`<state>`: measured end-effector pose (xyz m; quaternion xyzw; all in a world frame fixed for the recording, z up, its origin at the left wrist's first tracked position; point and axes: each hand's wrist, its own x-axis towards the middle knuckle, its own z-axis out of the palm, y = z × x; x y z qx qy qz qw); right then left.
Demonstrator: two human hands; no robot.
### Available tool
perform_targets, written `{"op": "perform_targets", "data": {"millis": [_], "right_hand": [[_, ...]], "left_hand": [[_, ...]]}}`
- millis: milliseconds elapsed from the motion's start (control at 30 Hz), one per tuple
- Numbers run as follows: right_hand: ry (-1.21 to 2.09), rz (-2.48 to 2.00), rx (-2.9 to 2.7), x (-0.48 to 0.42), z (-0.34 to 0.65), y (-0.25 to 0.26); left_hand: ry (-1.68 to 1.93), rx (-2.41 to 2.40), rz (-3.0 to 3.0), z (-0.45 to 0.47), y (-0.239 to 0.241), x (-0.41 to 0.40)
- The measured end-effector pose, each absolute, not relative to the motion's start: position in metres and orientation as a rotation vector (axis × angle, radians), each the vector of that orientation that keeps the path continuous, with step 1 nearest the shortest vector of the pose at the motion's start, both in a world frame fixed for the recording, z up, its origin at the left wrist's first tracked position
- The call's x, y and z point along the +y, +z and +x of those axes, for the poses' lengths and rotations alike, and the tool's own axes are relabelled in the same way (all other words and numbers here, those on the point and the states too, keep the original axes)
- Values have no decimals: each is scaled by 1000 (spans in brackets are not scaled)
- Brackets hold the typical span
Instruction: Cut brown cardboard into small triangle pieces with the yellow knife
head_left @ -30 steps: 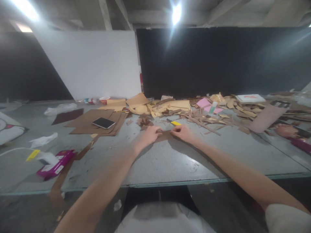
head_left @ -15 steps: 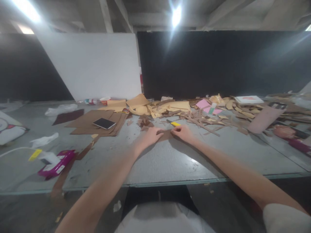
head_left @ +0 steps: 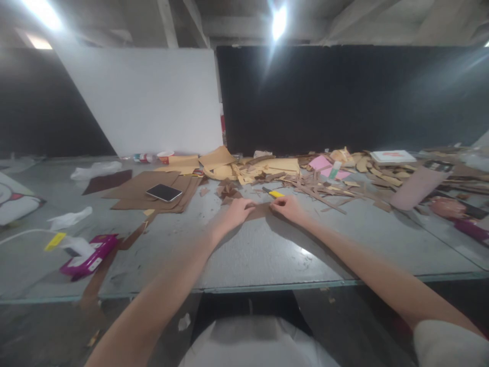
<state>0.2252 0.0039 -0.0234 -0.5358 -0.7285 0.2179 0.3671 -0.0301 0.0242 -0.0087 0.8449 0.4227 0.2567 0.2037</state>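
Both hands meet at the middle of the table (head_left: pixel 248 260), and the yellow-handled tool (head_left: pixel 275 194) lying there fixes the places of the rest. A small brown piece (head_left: pixel 260 211) lies on the near side of that tool, a little to its left, spanning the gap between the hands.

The left hand (head_left: pixel 237 211), nearer than the tool and to its left, has its fingers curled inward, thumb and forefinger brought close on the piece's left end. The right hand (head_left: pixel 287 208), just on the near side of the tool, bends its forefinger round to the thumb in a small loop, closed on the piece's right end. Its knuckles come so near the tool's handle that contact cannot be judged.

Both forearms reach forward and converge towards the tool, low over the table, wrists nearly straight; the right sleeve (head_left: pixel 446 344) sits back at the elbow.

Left of the tool lie crumpled brown paper (head_left: pixel 228 190) and, farther off, a phone (head_left: pixel 164 192) on brown sheets (head_left: pixel 128 191). Right of it spread brown strips (head_left: pixel 319 192).
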Motion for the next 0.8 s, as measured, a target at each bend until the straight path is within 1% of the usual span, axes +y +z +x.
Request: {"op": "perform_targets", "data": {"millis": [800], "right_hand": [[548, -1389, -1877, 7, 226, -27]], "left_hand": [[713, 1192, 2370, -31, -16, 29]]}}
